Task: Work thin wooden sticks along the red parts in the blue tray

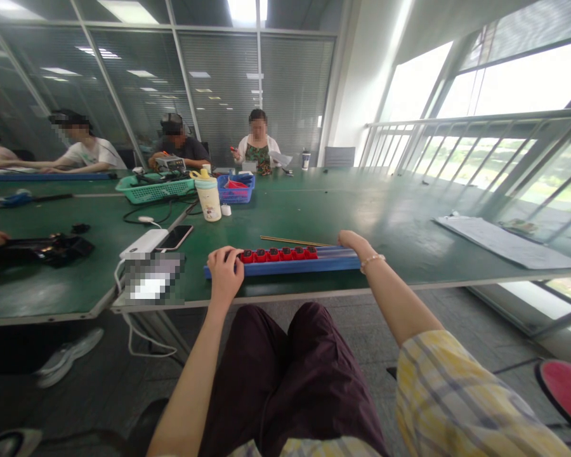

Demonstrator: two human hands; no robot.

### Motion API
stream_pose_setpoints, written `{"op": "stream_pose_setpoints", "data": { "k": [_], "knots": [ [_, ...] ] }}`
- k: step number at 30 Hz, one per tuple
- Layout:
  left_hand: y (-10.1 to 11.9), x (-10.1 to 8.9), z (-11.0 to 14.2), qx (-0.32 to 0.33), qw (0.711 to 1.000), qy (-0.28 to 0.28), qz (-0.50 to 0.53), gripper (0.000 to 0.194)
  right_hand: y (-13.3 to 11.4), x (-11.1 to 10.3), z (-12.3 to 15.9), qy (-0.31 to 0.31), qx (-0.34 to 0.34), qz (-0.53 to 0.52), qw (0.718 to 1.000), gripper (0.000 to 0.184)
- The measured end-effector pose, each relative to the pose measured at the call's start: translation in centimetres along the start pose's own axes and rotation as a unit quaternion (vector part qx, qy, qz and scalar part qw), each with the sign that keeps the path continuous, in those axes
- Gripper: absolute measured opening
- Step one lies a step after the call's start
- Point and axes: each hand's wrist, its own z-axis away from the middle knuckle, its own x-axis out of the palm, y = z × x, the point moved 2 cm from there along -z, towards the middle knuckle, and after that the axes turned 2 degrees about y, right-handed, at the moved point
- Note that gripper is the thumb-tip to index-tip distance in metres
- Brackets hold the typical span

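Note:
A long blue tray point(285, 269) lies near the table's front edge, with a row of several small red blocks with dark tops point(273, 255) in its left and middle part. My left hand point(225, 271) is at the tray's left end. Its fingers curl over the leftmost block, which they partly hide. My right hand point(353, 242) is bent round the tray's right end, its fingertips hidden. The right stretch of the tray holds no blocks. Just behind the tray lies a thin wooden stick point(292, 240).
To the left are a white power bank point(143, 243), a phone point(177, 237) and cables. Farther back stand a cream bottle point(208, 200), a green basket point(155, 190) and a blue basket point(236, 193). Papers point(502, 240) lie right. Several people sit across the table.

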Motion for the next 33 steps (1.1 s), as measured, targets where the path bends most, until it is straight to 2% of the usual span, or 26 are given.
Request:
{"op": "stream_pose_setpoints", "data": {
  "k": [3, 8, 22, 26, 33],
  "knots": [
    [0.1, -0.1, 0.0, -0.001, 1.000, -0.001, 0.003, 0.027, 0.2, 0.1, 0.0, -0.003, -0.019, -0.002, 1.000, 0.011],
    [0.0, -0.2, 0.0, 0.002, 1.000, 0.001, -0.003, 0.027, 0.7, 0.2, 0.2, -0.019, -0.041, -0.006, 0.999, 0.017],
    [-0.2, -0.1, 0.1, 0.003, 1.000, 0.003, -0.006, 0.027, 1.1, 0.7, -0.8, -0.047, -0.078, 0.013, 0.996, 0.016],
    [-0.1, 0.0, 0.1, 0.003, 1.000, 0.006, -0.005, 0.026, 1.3, 0.8, -0.6, -0.014, -0.079, 0.010, 0.997, 0.018],
    [0.0, -0.1, 0.0, 0.008, 1.000, 0.012, -0.004, 0.026, 1.8, 1.4, 1.2, 0.096, -0.073, -0.014, 0.993, 0.031]
  ]
}}
